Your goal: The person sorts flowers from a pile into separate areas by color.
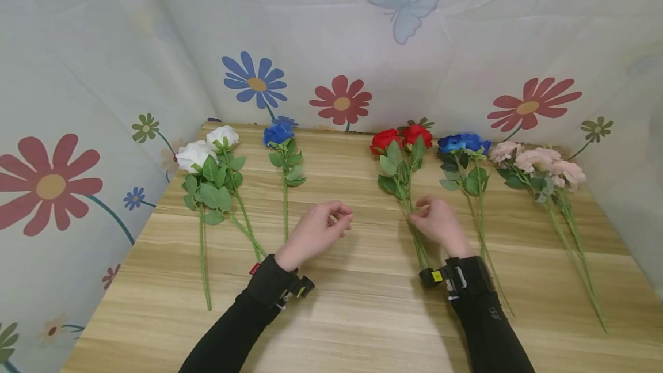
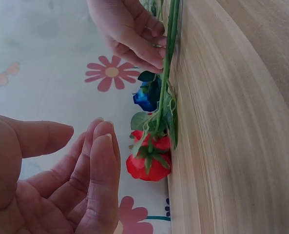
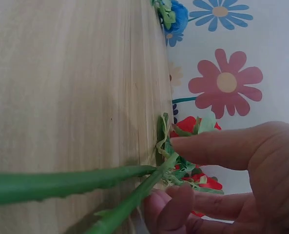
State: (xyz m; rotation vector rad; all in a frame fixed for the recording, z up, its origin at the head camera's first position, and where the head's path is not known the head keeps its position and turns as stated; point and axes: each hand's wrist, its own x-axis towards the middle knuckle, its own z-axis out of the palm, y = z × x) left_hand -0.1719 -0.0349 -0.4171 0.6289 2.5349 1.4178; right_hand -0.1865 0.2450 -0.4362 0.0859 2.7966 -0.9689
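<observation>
My right hand [image 1: 437, 223] is at the stems of two red roses [image 1: 400, 140], which lie on the wooden table. In the right wrist view, its thumb [image 3: 217, 148] and curled fingers [image 3: 173, 209] are apart, with green stems [image 3: 134, 195] passing right at the tips. Over the table to the left, my left hand [image 1: 316, 232] holds nothing, its fingers loosely bent. Nearest to it lies a single blue rose [image 1: 278, 134]; the left forearm hides its lower stem. The left wrist view shows the right thumb tip beside the red roses' stems [image 2: 168, 63].
White roses [image 1: 199, 154] lie at the left, with a small red tag [image 1: 255, 268] near their stems. Blue roses [image 1: 463, 143] and pale pink flowers [image 1: 538, 161] lie at the right. A patterned cloth [image 1: 321, 27] hangs behind the wooden table [image 1: 352, 315].
</observation>
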